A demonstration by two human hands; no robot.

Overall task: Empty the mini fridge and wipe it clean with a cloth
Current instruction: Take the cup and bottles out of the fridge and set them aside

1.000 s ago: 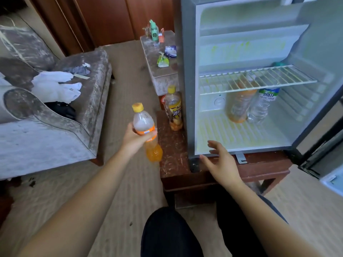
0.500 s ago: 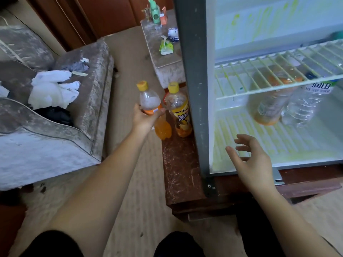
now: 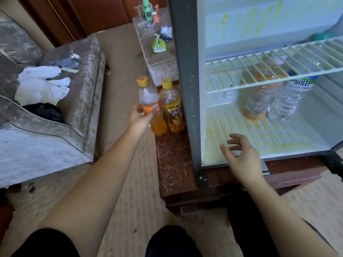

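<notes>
Left hand (image 3: 141,118) clamped round an orange drink bottle (image 3: 151,106), yellow cap, orange label band with print too small to read, tilted, its base at the left edge of the dark wood surface (image 3: 172,160). It touches or nearly touches a second bottle (image 3: 172,106) standing upright there: yellow cap, yellow label with large Chinese characters, the first reading 冰; rest unclear. Right hand (image 3: 241,158) empty, fingers spread and loosely curled, hovering at the front lip of the mini fridge (image 3: 187,71). Fridge sits on the same surface, door swung open to the right, grey frame scuffed. White interior streaked with yellow stains on back wall and ribbed floor. White wire shelf (image 3: 278,71) spans the middle, also yellowed. Below it at the back: an orange-capped bottle (image 3: 258,102), small amount of orange liquid at the bottom, label unreadable, just beside a clear water bottle (image 3: 289,101) whose white label reads 润田. Left of the fridge, a grey upholstered stool (image 3: 159,58) carries a green bottle (image 3: 147,10) and small packets. Further left, a grey sofa (image 3: 55,112) with white cloths (image 3: 40,84) piled on it.
</notes>
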